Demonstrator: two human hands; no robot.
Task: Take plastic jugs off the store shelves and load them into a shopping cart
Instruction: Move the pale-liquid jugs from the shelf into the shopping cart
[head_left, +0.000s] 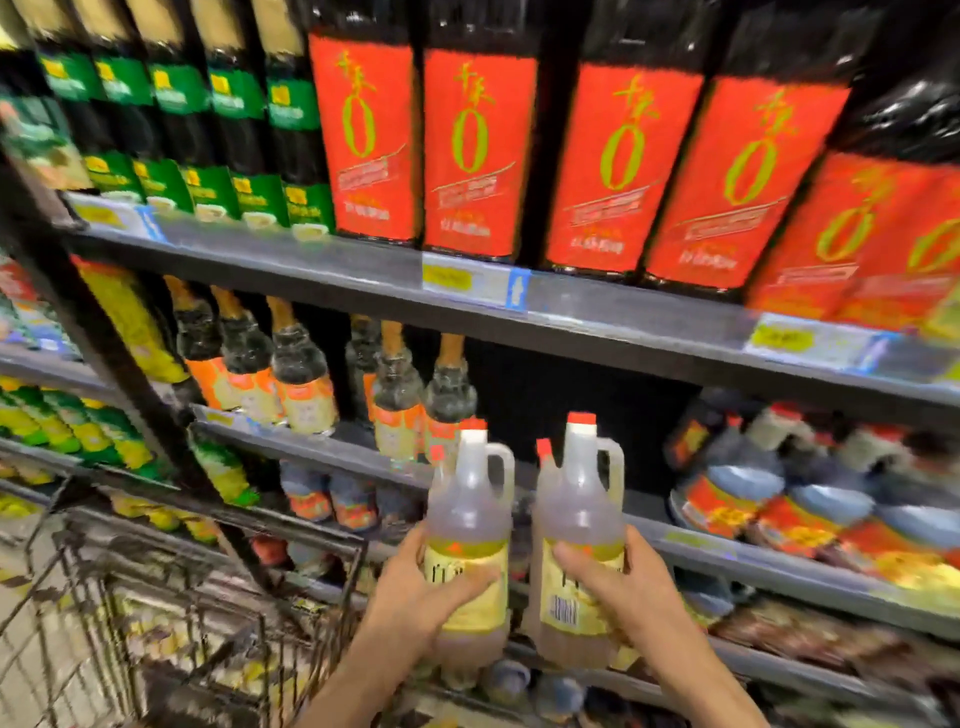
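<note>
Store shelves (571, 322) fill the scene above and behind both hands, stacked in dark metal tiers. On the top tier, high above the hands, stand tall dark bottles with red labels (478, 156), and further to the left of them, dark bottles with green labels (234, 104). One tier lower, above and left of the left hand, stands a row of smaller dark bottles with orange necks (301, 374). To the right of the right hand, dark jugs with red and yellow labels (748, 483) sit on a shelf, blurred.

A wire shopping cart (182, 597) stands down to the left of the left hand; what lies in it is too blurred to make out.

Two plastic jugs are held upright side by side in front of the shelves, just apart. The left jug (470, 519) and the right jug (579, 519) each hold pale brownish liquid and carry a yellow label, a handle by the neck and a red cap on a white neck.

The left hand (415, 587) wraps its fingers around the label of the left jug. The right hand (618, 582) grips the right jug around its label in the same way, thumb across the front.
</note>
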